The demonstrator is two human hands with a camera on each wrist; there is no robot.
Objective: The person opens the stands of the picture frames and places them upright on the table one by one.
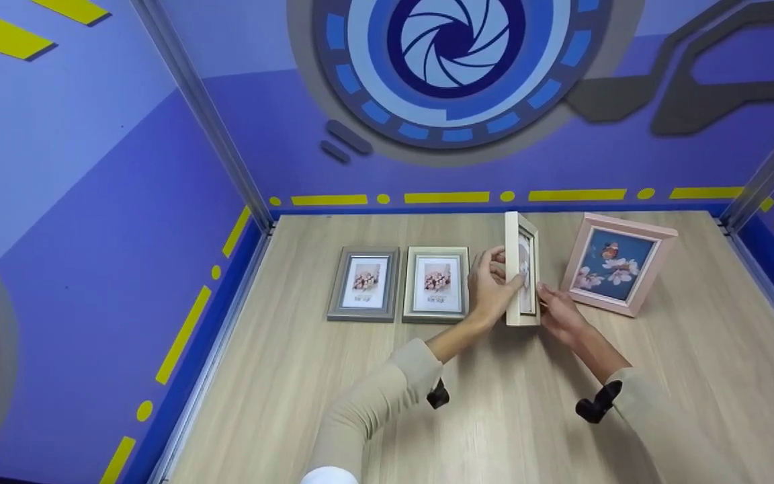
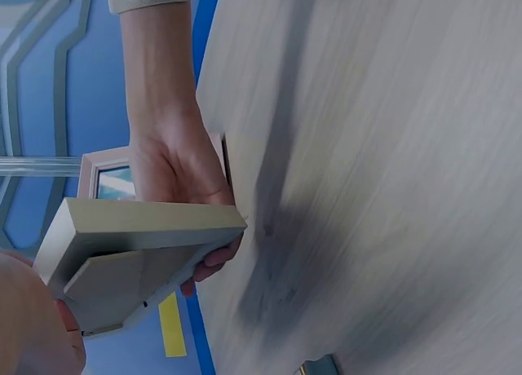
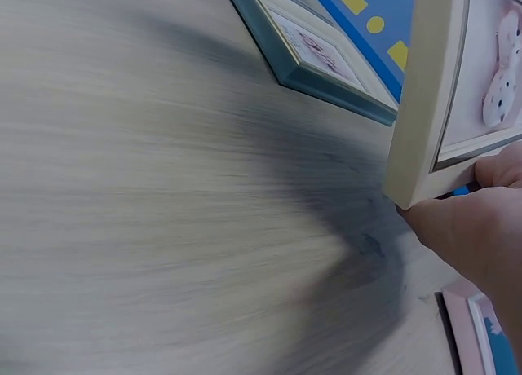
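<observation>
Both hands hold a cream picture frame upright and turned nearly edge-on in the head view. The left hand grips its left side, with some fingers behind it and the thumb toward the picture. At the lower right edge, the right hand pinches the frame. A pale picture with a dotted shape shows in the right wrist view. The left wrist view shows the frame's back with a stand flap. Right of the hands, a pink frame with a butterfly and blossoms leans back.
A grey-brown frame and a cream-and-grey frame, both with flower pictures, are side by side to the left. The wooden table meets a blue-purple wall at the back and side walls.
</observation>
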